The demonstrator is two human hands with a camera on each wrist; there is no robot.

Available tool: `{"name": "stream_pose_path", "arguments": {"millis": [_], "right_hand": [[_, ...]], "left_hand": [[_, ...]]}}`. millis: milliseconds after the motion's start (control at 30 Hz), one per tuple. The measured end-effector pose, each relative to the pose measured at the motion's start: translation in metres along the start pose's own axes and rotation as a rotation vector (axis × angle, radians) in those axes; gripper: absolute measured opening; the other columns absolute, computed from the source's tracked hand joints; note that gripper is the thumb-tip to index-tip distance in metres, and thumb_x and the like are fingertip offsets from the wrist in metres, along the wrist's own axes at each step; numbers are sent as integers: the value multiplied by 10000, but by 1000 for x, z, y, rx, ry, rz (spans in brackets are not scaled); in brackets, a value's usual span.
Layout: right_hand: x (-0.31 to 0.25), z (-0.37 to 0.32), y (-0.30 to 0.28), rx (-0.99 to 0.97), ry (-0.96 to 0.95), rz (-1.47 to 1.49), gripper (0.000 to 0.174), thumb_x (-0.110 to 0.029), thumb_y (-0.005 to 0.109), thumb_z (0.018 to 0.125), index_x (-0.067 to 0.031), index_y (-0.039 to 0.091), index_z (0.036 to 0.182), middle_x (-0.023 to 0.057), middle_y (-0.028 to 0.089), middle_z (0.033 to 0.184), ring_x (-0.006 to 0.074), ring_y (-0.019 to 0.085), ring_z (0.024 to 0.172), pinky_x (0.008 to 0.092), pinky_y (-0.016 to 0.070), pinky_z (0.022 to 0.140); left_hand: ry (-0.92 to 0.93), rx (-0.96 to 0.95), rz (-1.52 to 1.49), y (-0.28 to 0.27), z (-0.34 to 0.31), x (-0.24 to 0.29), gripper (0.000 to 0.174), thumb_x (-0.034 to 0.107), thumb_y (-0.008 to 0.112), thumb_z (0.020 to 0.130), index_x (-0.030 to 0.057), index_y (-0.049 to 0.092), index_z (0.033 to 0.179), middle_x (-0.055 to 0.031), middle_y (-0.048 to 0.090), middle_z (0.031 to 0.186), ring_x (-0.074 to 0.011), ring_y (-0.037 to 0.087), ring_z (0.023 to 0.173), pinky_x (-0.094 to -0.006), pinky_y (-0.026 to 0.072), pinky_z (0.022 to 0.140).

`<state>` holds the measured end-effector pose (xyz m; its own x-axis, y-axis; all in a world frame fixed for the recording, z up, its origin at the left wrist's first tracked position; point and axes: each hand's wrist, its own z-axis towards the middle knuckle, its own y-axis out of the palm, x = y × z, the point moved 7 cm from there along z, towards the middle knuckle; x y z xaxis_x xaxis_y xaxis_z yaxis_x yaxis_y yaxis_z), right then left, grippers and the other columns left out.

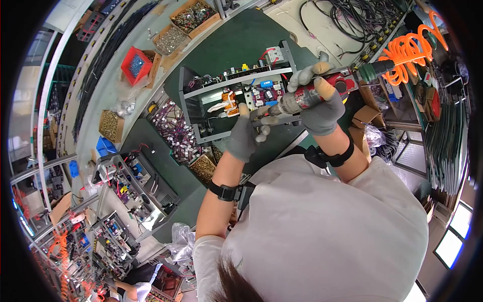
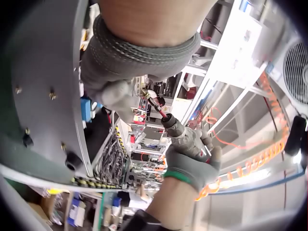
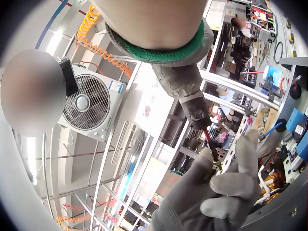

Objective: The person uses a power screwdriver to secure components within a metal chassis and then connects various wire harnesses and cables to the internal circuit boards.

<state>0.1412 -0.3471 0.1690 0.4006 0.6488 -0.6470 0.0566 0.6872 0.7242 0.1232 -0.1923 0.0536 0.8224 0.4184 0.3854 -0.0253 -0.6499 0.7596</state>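
Right hand (image 1: 324, 115) tight around the driver (image 1: 303, 96), left hand (image 1: 244, 135) in a pinch at its bit (image 3: 208, 136), probably on a screw (image 3: 217, 165).

Bright overall. Blown out to white at the window (image 1: 449, 250) in head view, glaring at the light tube (image 3: 55, 42) in right wrist view. Strongly bowed by fisheye, darkened to black at corners. Softer, slightly smeared in both wrist views.

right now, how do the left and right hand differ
The right hand grips the driver, while the left hand is by the tip of the bit. The right hand's cuff is edged in green; the left hand's cuff is grey. Both are gloved in grey, with a black strap on the forearm.
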Motion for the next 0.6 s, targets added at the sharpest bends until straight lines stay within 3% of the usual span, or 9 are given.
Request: {"name": "stream_pose_path", "arguments": {"millis": [33, 100, 167, 233, 333, 467, 533, 567, 600], "right_hand": [[0, 0, -1, 12, 9, -15, 215, -124, 517, 770, -43, 505, 969, 113, 543, 817, 256, 526, 764, 379, 437, 705], [-1, 2, -7, 34, -5, -41, 208, -125, 512, 776, -43, 503, 967, 112, 543, 819, 253, 527, 765, 377, 437, 705], [-4, 5, -12, 55, -15, -72, 201, -126, 508, 781, -43, 501, 964, 111, 543, 822, 250, 527, 766, 375, 438, 704], [-5, 9, -16, 63, -10, -79, 196, -118, 498, 788, -43, 499, 970, 110, 543, 816, 251, 531, 759, 376, 440, 702], [-4, 12, -22, 74, -8, -80, 199, -99, 493, 791, -40, 499, 981, 115, 545, 824, 252, 536, 762, 376, 446, 689], [-3, 16, -32, 148, -58, -103, 213, -37, 524, 749, -12, 496, 958, 133, 574, 755, 240, 570, 699, 364, 467, 681], [2, 21, -37, 140, -81, -122, 216, -31, 527, 747, -8, 493, 959, 134, 577, 754, 238, 573, 697, 363, 469, 687], [4, 23, -38, 125, -107, -144, 219, -26, 529, 745, -5, 491, 960, 135, 580, 752, 236, 575, 696, 362, 471, 693], [8, 24, -42, 152, -106, -140, 198, -22, 530, 740, -5, 504, 935, 129, 584, 750, 221, 578, 687, 349, 476, 688]], "left_hand": [[-1, 0, 2, -8, 7, 2, 456, 421, 496, 897, -5, 538, 1055, -67, 586, 789, -103, 526, 647, -144, 379, 501], [187, 504, 613, -59, 21, 33, 457, 411, 491, 884, -24, 605, 967, -113, 622, 745, -149, 555, 602, -233, 408, 504], [471, 649, 1176, -46, 24, 70, 361, 336, 545, 833, 6, 617, 958, -118, 624, 699, -179, 582, 614, -275, 442, 546], [461, 725, 1343, -19, 26, 87, 336, 359, 585, 794, 77, 637, 969, -112, 636, 731, -217, 616, 668, -328, 468, 599], [199, 663, 1822, -10, 56, 88, 363, 493, 586, 765, 158, 688, 862, -83, 653, 763, -288, 618, 741, -383, 476, 656], [96, 598, 1780, -32, 77, 76, 377, 458, 611, 770, 86, 674, 774, -93, 640, 701, -252, 616, 650, -355, 469, 595], [-191, 481, 1096, -91, 112, 38, 285, 365, 635, 800, 95, 652, 711, -100, 616, 609, -136, 440, 347, -278, 295, 344], [-196, 484, 1097, -94, 112, 35, 285, 365, 635, 800, 95, 652, 711, -100, 616, 609, -136, 440, 347, -278, 295, 344], [-233, 433, 710, -94, 111, 22, 224, 314, 621, 815, 96, 636, 768, -115, 616, 626, -100, 393, 324, -248, 243, 325]]}}
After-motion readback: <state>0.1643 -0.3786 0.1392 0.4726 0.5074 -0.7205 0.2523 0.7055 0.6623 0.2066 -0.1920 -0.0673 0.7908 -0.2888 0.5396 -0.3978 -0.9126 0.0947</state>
